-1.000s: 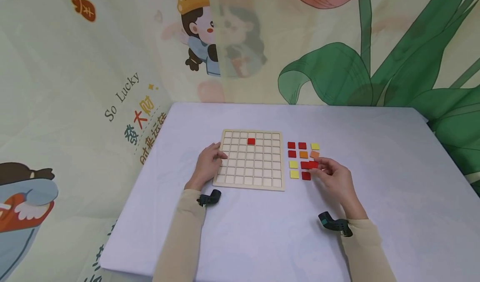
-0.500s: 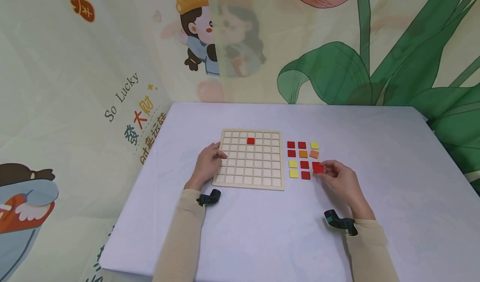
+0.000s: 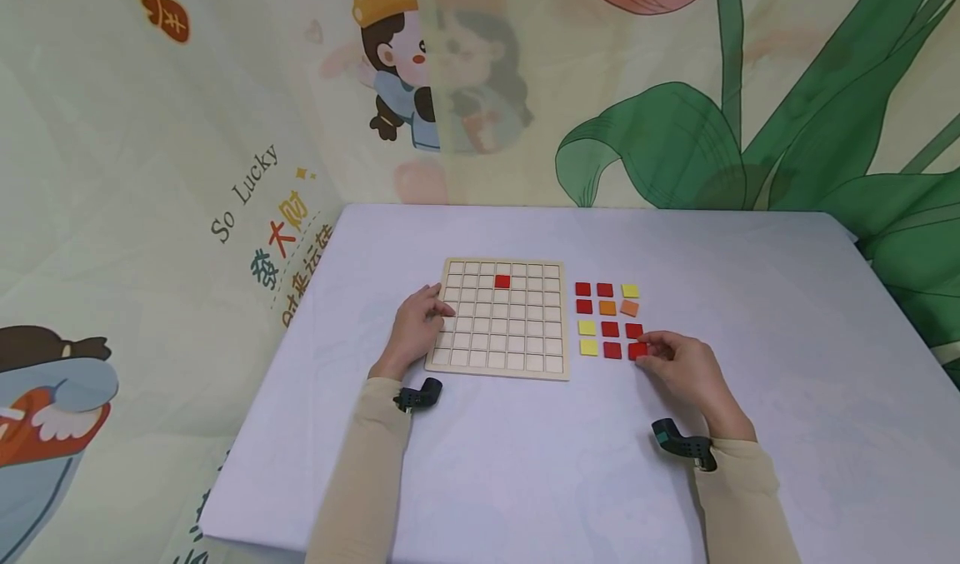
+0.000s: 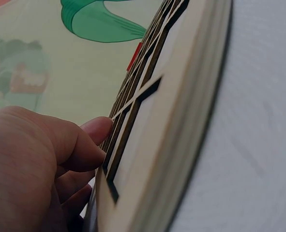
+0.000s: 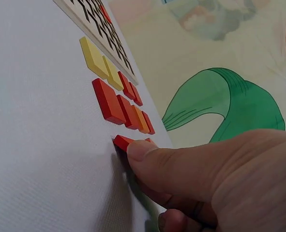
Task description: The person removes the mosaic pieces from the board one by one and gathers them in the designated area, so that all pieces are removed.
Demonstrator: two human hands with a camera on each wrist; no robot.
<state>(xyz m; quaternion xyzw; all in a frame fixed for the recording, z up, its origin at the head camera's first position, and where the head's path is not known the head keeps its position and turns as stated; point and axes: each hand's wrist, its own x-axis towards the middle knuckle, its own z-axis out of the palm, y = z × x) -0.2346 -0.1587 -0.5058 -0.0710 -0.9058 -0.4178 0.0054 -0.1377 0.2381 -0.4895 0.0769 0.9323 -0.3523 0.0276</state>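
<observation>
A square wooden board [image 3: 498, 320] with a grid of shallow cells lies flat on the white table. One red square tile [image 3: 502, 282] sits in a cell near its far edge. My left hand [image 3: 417, 324] rests at the board's left edge, its fingertips over the frame, also seen in the left wrist view. Right of the board, red, yellow and orange tiles are laid out in short rows. With thumb and fingers, my right hand [image 3: 682, 368] pinches a red tile [image 3: 637, 351] at the near right corner of this group. In the right wrist view the thumb partly hides that tile.
Just beyond the pinched tile lies another red tile [image 3: 633, 331]; an orange tile [image 3: 629, 307] sits slightly askew farther back. Yellow tiles [image 3: 588, 347] stand closest to the board's right side. A printed cloth [image 3: 652, 147] hangs behind the table.
My right hand has moved right and toward me. A red tile now lies flat where a held one was, and the hand pinches a red tile just nearer. The left hand has stayed put.
</observation>
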